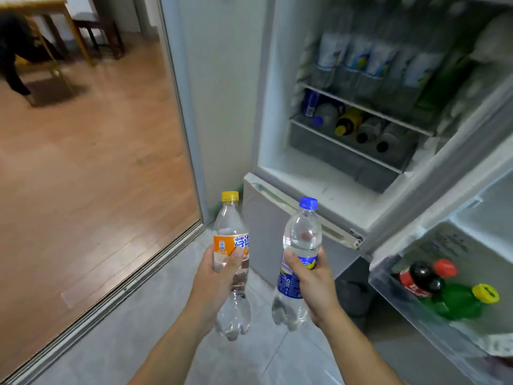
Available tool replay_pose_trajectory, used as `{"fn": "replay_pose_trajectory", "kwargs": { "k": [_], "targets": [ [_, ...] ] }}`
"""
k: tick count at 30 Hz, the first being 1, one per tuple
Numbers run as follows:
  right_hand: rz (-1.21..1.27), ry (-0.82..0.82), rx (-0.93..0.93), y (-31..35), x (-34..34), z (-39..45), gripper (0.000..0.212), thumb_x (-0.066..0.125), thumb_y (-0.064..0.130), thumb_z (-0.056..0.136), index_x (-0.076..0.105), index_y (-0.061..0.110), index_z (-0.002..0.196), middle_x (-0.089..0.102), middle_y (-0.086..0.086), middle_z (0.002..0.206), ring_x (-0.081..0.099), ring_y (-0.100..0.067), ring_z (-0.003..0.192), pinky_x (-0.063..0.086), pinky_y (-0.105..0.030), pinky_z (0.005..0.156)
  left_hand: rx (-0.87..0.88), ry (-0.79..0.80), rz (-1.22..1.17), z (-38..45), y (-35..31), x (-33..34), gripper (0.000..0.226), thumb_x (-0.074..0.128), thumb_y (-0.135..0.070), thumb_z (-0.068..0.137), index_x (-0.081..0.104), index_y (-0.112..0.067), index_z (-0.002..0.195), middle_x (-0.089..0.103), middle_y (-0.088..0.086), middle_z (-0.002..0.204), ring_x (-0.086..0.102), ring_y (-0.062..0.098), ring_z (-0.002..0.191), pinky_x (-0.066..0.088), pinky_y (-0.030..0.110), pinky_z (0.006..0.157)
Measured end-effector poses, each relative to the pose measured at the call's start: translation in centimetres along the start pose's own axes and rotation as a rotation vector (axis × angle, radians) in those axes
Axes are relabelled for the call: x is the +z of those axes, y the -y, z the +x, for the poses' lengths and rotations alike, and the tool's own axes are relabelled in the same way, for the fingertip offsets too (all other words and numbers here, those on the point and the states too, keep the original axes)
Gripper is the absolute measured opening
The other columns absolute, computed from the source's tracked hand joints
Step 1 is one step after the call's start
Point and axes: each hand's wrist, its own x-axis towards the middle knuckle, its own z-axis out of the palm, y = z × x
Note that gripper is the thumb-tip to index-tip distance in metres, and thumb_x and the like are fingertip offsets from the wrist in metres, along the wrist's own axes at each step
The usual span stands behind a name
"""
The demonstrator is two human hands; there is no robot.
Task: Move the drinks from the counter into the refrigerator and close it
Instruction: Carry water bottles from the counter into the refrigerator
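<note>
The fridge (277,151) is standing open at the far right, its door (455,190) swinging out to the near right, so the shelves are facing the person and both hands can stay busy carrying. Inside, the upper shelf (369,107) is carrying a row of upright bottles, and the drawer (341,151) below it is holding more bottles lying on their sides, caps toward the front; lying down looks like the way to fit them under the low shelf. The door bin (410,301) at the near right is cradling a cola bottle (416,282) and a green bottle (458,301), tipped over.

In the near middle, the person is holding two drinks upright over the tiled floor, just short of the fridge and apart from each other. The left hand (213,276) is wrapping round the label of the orange bottle (231,245); the right hand (311,279) is clamping round the middle of the blue bottle (301,245). Gripping mid-body is keeping the caps up and the bases free, probably ready for setting down or sliding in. The counter is not in view. Neither bottle is in the fridge yet, and closing is still to come.
</note>
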Motion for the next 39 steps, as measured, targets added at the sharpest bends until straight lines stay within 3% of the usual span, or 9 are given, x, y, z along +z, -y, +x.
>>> {"fn": "replay_pose_trajectory", "kwargs": {
  "k": [7, 10, 15, 23, 26, 30, 34, 37, 39],
  "targets": [
    [0.063, -0.177, -0.045, 0.9, 1.0, 3.3, 0.050, 0.083, 0.040, 0.065, 0.066, 0.030, 0.112, 0.076, 0.005, 0.100, 0.074, -0.011, 0.089, 0.055, -0.016, 0.067, -0.011, 0.189, 0.006, 6.3, -2.0, 1.2, 0.048, 0.071, -0.058, 0.069, 0.063, -0.039, 0.112, 0.075, -0.004, 0.103, 0.073, 0.016, 0.093, 0.055, 0.029, 0.074],
    [0.069, -0.222, -0.050, 1.1, 0.5, 5.5, 0.043, 0.083, 0.039, 0.068, 0.066, 0.039, 0.108, 0.076, 0.010, 0.099, 0.073, -0.005, 0.088, 0.054, -0.014, 0.067, -0.008, 0.245, 0.021, 9.0, -2.6, 2.9, 0.045, 0.071, -0.053, 0.074, 0.063, -0.034, 0.113, 0.075, -0.004, 0.104, 0.073, 0.015, 0.093, 0.055, 0.020, 0.066],
    [0.103, -0.294, -0.053, 2.1, -0.4, 10.4, 0.048, 0.081, 0.046, 0.063, 0.064, 0.040, 0.107, 0.076, 0.010, 0.100, 0.072, -0.007, 0.091, 0.055, -0.017, 0.069, -0.010, 0.323, 0.061, 13.6, -4.3, 5.9, 0.046, 0.070, -0.056, 0.073, 0.063, -0.038, 0.115, 0.074, -0.007, 0.107, 0.072, 0.011, 0.097, 0.053, 0.027, 0.078],
    [0.109, -0.398, -0.152, 6.2, -2.3, 17.5, 0.036, 0.082, 0.030, 0.078, 0.062, 0.043, 0.106, 0.073, 0.010, 0.102, 0.070, -0.008, 0.094, 0.054, -0.032, 0.085, 0.042, 0.400, 0.029, 21.1, -9.4, 11.8, 0.056, 0.076, -0.065, 0.067, 0.065, -0.038, 0.116, 0.074, -0.003, 0.104, 0.071, 0.015, 0.093, 0.054, 0.033, 0.076],
    [0.120, -0.480, -0.202, 9.1, -3.0, 20.0, 0.046, 0.077, 0.041, 0.067, 0.056, 0.042, 0.108, 0.071, 0.016, 0.098, 0.070, -0.004, 0.090, 0.054, -0.028, 0.079, 0.076, 0.479, 0.035, 24.0, -12.8, 14.9, 0.051, 0.073, -0.059, 0.073, 0.063, -0.038, 0.118, 0.073, 0.000, 0.106, 0.071, 0.018, 0.092, 0.055, 0.036, 0.075],
    [0.064, -0.596, -0.322, 13.7, -4.4, 23.9, 0.050, 0.076, 0.051, 0.064, 0.049, 0.045, 0.105, 0.068, 0.027, 0.092, 0.067, 0.007, 0.083, 0.051, -0.011, 0.062, 0.195, 0.567, 0.078, 27.3, -17.5, 19.9, 0.057, 0.068, -0.057, 0.075, 0.055, -0.034, 0.125, 0.072, -0.009, 0.106, 0.069, 0.010, 0.098, 0.052, 0.022, 0.076],
    [0.074, -0.713, -0.457, 18.8, -6.2, 27.3, 0.048, 0.081, 0.043, 0.068, 0.052, 0.052, 0.105, 0.069, 0.028, 0.099, 0.067, 0.007, 0.091, 0.051, -0.006, 0.066, 0.282, 0.660, 0.078, 30.3, -21.5, 25.2, 0.047, 0.070, -0.036, 0.087, 0.051, -0.028, 0.128, 0.072, -0.011, 0.108, 0.068, 0.003, 0.100, 0.052, 0.021, 0.084],
    [0.030, -0.842, -0.548, 22.7, -7.4, 29.1, 0.053, 0.082, 0.043, 0.067, 0.052, 0.046, 0.111, 0.068, 0.031, 0.099, 0.067, 0.008, 0.091, 0.053, -0.011, 0.070, 0.369, 0.698, 0.082, 32.0, -23.8, 29.0, 0.049, 0.075, -0.031, 0.085, 0.049, -0.032, 0.127, 0.070, -0.012, 0.111, 0.067, 0.004, 0.101, 0.053, 0.030, 0.094],
    [0.009, -0.872, -0.572, 24.7, -8.1, 30.3, 0.066, 0.081, 0.046, 0.068, 0.048, 0.040, 0.125, 0.066, 0.023, 0.113, 0.066, -0.002, 0.105, 0.057, -0.028, 0.086, 0.414, 0.711, 0.072, 33.3, -24.9, 31.8, 0.058, 0.075, -0.028, 0.085, 0.045, -0.030, 0.135, 0.067, -0.013, 0.117, 0.065, 0.002, 0.104, 0.053, 0.030, 0.094]
  ]
}}
